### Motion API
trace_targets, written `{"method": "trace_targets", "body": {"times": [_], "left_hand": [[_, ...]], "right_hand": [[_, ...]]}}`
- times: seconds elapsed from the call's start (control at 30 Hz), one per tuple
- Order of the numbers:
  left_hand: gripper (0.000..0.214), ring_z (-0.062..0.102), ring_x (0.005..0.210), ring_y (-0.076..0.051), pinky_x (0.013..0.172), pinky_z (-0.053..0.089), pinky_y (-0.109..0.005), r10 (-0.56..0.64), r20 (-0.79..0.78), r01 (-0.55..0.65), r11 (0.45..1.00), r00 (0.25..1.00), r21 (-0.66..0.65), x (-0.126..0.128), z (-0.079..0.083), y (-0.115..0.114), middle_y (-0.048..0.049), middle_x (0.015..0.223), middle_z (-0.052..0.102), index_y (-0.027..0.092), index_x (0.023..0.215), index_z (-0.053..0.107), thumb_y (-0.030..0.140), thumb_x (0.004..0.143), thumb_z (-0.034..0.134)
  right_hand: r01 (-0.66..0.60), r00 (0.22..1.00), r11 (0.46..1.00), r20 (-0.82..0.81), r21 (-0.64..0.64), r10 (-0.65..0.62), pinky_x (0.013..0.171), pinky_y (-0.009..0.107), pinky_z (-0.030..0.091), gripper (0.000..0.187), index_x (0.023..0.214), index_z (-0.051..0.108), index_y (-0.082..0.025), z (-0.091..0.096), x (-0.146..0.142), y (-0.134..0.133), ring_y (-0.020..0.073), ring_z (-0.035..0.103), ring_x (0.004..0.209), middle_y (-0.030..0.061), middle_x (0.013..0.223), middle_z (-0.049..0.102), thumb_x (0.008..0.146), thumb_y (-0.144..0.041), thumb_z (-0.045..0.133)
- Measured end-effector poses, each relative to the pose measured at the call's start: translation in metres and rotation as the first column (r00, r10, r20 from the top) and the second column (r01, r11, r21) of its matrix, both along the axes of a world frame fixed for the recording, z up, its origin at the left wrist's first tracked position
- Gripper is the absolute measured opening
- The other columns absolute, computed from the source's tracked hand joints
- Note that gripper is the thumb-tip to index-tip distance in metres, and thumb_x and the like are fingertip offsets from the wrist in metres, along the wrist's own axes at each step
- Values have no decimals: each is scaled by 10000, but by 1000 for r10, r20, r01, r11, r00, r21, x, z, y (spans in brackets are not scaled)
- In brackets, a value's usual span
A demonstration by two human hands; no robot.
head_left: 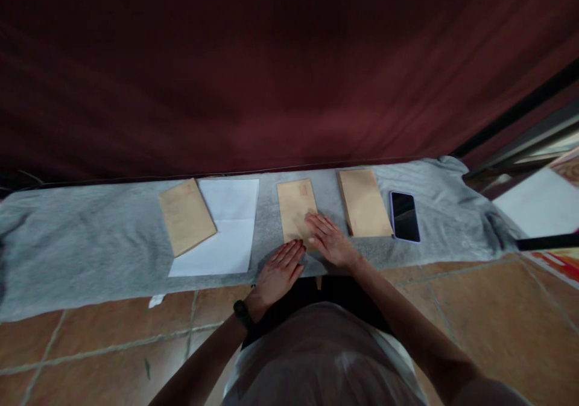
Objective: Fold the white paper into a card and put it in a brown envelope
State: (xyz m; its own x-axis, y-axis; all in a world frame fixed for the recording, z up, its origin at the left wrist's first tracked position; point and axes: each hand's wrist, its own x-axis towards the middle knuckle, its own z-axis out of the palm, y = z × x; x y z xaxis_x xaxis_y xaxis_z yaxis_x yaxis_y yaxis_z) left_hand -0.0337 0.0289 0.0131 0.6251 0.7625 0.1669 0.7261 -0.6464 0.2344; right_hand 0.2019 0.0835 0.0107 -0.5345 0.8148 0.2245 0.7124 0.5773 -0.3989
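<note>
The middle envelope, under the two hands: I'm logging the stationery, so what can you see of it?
The middle envelope is tan, paper-looking and oblong, with a small reddish mark near its far right corner. It lies flat on the grey cloth, slightly askew, between the white paper and the thicker tan stack. The left hand and right hand cover part of its near end.

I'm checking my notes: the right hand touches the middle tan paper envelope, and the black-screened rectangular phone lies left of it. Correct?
One slip: the head view shows the phone right of the envelope, not left. The right hand does touch it.
</note>
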Motion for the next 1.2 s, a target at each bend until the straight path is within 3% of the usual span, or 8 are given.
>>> {"method": "trace_targets", "body": {"times": [0.13, 0.27, 0.5, 0.63, 0.8, 1.2], "left_hand": [[440, 464, 1446, -210, 1208, 409, -416, -1, 14, 1, 1000, 1000, 11, 0, -1, 0, -87, 1532, 528, 161, 1452, 535, 315, 1054, 428], [436, 468, 1444, -212, 1205, 414, -419, 6, 29, -7, 1000, 1000, 18, -1, -4, -1, -85, 1528, 531, 166, 1448, 538, 313, 1049, 440], [432, 467, 1445, -212, 1206, 409, -421, 4, 61, -6, 1000, 998, 29, 0, -7, -1, -87, 1531, 529, 168, 1445, 536, 283, 1034, 464], [430, 480, 1435, -215, 1205, 409, -421, -3, 68, 0, 999, 998, 39, 0, -6, 0, -87, 1526, 535, 164, 1439, 539, 278, 1030, 472], [431, 494, 1423, -219, 1203, 411, -425, 1, 86, -5, 999, 996, 42, 1, -8, 0, -92, 1513, 550, 166, 1439, 543, 278, 1027, 476], [436, 507, 1413, -233, 1199, 421, -441, 30, 135, -33, 999, 990, 19, 1, -8, -1, -108, 1492, 571, 167, 1444, 543, 288, 1030, 476]], "right_hand": [[19, 999, 999, 37, 40, -20, 1260, 491, 279, 579, 1607, 274, -266, -9, -19, 47, 204, 300, 1535, 61, 1653, 340, 1055, -302, 445], [60, 994, 996, 86, 67, -66, 1267, 513, 232, 552, 1578, 339, -185, -21, -27, 84, 238, 301, 1535, 107, 1648, 341, 1048, -315, 425], [142, 980, 987, 130, 78, -151, 1275, 502, 201, 577, 1591, 322, -129, -26, -27, 109, 256, 316, 1528, 133, 1646, 332, 1061, -356, 343], [140, 970, 986, 184, 93, -155, 1282, 484, 180, 622, 1611, 270, -120, -26, -27, 103, 254, 294, 1538, 129, 1651, 316, 1056, -387, 362], [33, 979, 993, 196, 109, -54, 1283, 482, 188, 616, 1615, 257, -137, -22, -18, 77, 233, 288, 1540, 126, 1661, 286, 1056, -359, 389], [-73, 994, 997, 81, 28, 71, 1273, 506, 240, 644, 1602, 296, -153, -9, -2, 9, 253, 318, 1528, 148, 1635, 343, 1043, -408, 489]]}}
